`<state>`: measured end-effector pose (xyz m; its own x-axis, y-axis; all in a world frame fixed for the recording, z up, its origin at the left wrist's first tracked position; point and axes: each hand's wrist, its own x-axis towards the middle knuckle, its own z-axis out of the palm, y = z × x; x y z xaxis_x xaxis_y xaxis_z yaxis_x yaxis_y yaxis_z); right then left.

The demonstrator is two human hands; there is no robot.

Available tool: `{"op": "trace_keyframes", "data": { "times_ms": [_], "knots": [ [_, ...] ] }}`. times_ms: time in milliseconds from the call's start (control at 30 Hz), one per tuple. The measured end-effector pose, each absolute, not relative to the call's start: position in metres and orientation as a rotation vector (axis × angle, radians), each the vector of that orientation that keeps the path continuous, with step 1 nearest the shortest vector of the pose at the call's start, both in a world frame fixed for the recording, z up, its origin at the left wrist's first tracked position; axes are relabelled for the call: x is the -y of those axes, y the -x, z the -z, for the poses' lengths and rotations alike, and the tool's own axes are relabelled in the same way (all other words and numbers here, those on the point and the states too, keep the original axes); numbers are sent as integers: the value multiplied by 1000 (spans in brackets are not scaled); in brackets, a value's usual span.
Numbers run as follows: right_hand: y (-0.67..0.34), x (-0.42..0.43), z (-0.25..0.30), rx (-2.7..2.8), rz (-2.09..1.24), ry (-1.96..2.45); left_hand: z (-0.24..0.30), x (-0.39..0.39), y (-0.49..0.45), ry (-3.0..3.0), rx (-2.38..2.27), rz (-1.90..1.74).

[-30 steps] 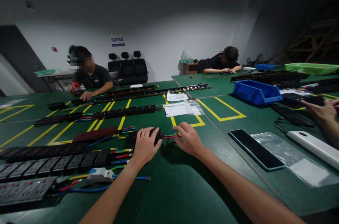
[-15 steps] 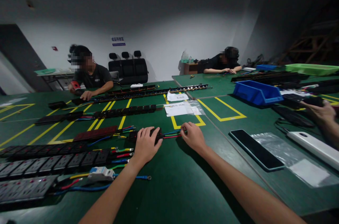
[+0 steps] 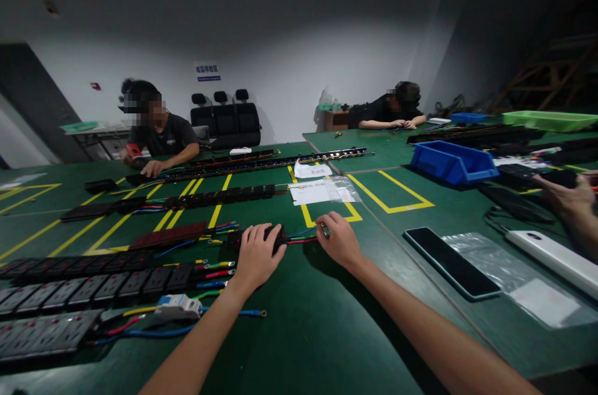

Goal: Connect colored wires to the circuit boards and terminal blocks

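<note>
Socket module (image 3: 276, 234): small black block lying flat mid-worktop, just on the near side of the yellow tape lines (image 3: 306, 214). Three wires (image 3: 299, 237) (red, blue, green) run out of its right end, flat on the green worktop (image 3: 303, 326).

Left hand (image 3: 255, 256) is palm-down over the module with fingers curled across the top, pressing it to the surface. Most of the block is hidden under it. Right hand (image 3: 340, 240) is closed in a narrow pinch on the far ends of the wires, thumb against fingertips. Can't tell which wire sits in the pinch.

Judgement on doing this well:
- Pin the module dead flat with the left so it can't skid or rotate.
- Tension along the wire axis, not upward, so strain stays off the terminations.
- Lay the three wires parallel, with no crossing.
- Pinch on the insulation rather than the bare end.

Surroundings:
- Loose lugged wires (image 3: 217, 273) and rows of socket strips (image 3: 93, 286) run toward the left edge, with a white breaker (image 3: 177, 306) beside them. They look like a snag risk, so the left forearm is best held high.
- Bagged papers (image 3: 322, 190) lie just beyond the tape.
- Phone (image 3: 451, 261) is well off to the right.
- Another person's hand (image 3: 567, 195) works at the right edge, well apart.
</note>
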<state>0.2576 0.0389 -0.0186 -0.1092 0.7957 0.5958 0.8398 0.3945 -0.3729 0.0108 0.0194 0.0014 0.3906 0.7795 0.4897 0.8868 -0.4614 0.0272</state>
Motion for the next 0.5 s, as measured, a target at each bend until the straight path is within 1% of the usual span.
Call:
{"op": "trace_keyframes", "data": {
  "times_ms": [233,500],
  "knots": [
    [-253,-32,12,1930,117,1255,-2,-19,-11,2413,1472,643],
    [-255,-36,17,1866,72,1390,-1,-19,-11,2409,1467,650]
  ]
}}
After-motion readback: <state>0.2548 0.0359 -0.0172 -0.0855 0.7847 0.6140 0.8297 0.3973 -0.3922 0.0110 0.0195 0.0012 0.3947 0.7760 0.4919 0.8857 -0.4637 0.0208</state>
